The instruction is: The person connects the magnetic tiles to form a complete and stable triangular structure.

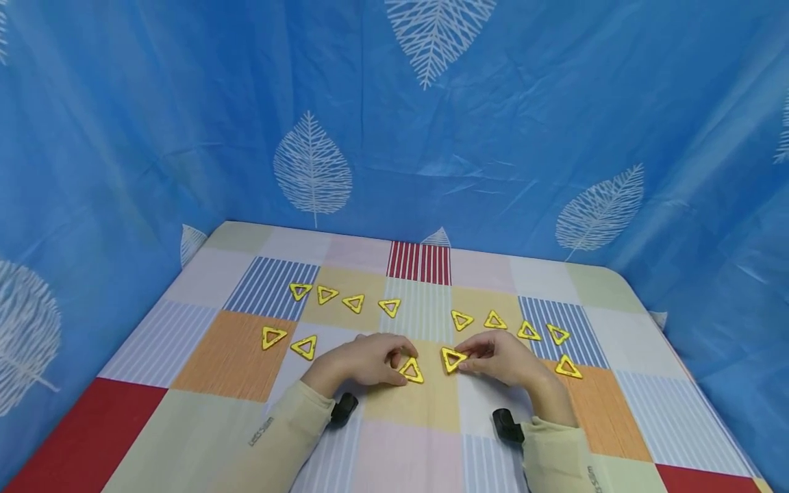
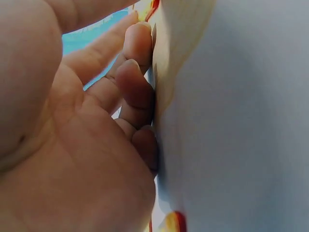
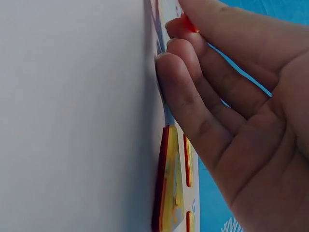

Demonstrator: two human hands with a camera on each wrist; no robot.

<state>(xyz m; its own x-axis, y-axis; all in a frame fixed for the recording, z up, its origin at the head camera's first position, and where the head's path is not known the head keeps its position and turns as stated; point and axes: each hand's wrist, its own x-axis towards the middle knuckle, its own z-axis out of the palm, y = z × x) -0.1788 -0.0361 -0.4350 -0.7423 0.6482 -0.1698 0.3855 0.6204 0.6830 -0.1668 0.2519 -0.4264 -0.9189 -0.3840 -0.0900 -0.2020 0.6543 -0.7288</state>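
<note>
My left hand [image 1: 370, 359] pinches a hollow yellow triangle [image 1: 418, 372] between thumb and forefinger, close over the cloth. In the left wrist view the other fingers curl with their tips at the tabletop, and only a bit of the yellow and red piece [image 2: 150, 8] shows. Across a small gap, a second hollow yellow triangle [image 1: 445, 360] is held by my right hand [image 1: 502, 359] at its right corner. The right wrist view shows a red edge of that piece [image 3: 189, 24] between thumb and forefinger; the rest is hidden.
Several more yellow triangles [image 1: 348, 303] lie in a row behind my left hand, and two [image 1: 266, 337] sit left of it. Another row [image 1: 455, 320] curves behind my right hand, with one triangle [image 1: 568, 374] beside it. A blue curtain [image 1: 394, 137] surrounds the patchwork-covered table [image 1: 419, 452].
</note>
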